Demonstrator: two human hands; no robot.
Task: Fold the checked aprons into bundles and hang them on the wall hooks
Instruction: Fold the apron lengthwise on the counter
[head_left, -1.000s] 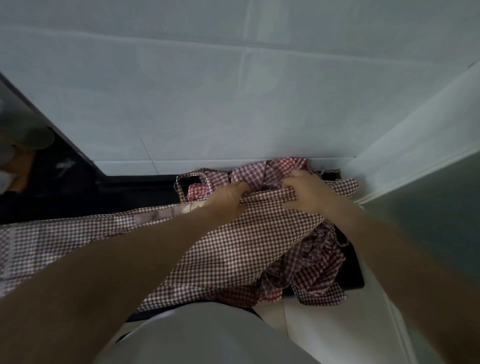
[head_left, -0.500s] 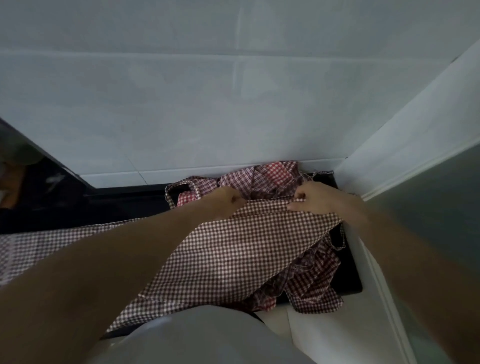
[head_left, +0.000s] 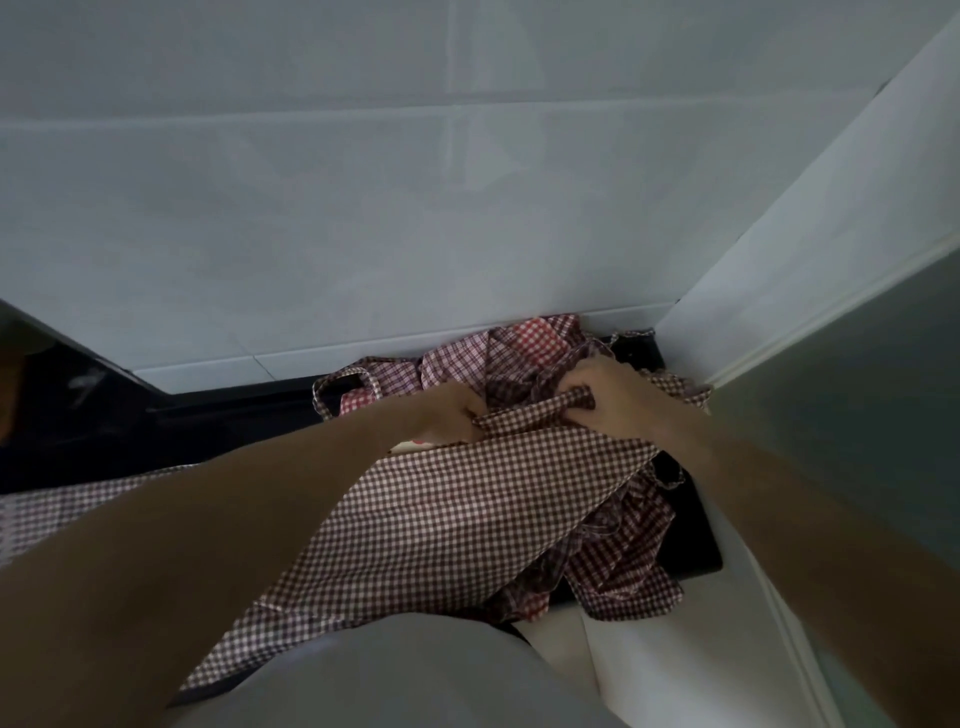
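A dark red and white checked apron (head_left: 457, 519) lies spread over a black counter, its lower edge hanging toward me. My left hand (head_left: 449, 415) grips its folded top edge from the left. My right hand (head_left: 618, 400) grips the same rolled edge from the right, fingers curled round the cloth. Behind and to the right of it lies a crumpled heap of other checked aprons (head_left: 519, 348), one brighter red. A strap loop (head_left: 345, 384) lies at the heap's left. No hooks are in view.
A pale tiled wall (head_left: 415, 208) rises right behind the counter. A white panel (head_left: 805, 249) and a grey surface close the right side. The black counter (head_left: 234, 415) runs off to the left, where more checked cloth (head_left: 52, 514) lies. White cabinet fronts (head_left: 675, 670) stand below.
My hands have drawn closer together and bunched the apron's top edge into a narrow roll. The view has tilted slightly, the heap now sits higher and further right.
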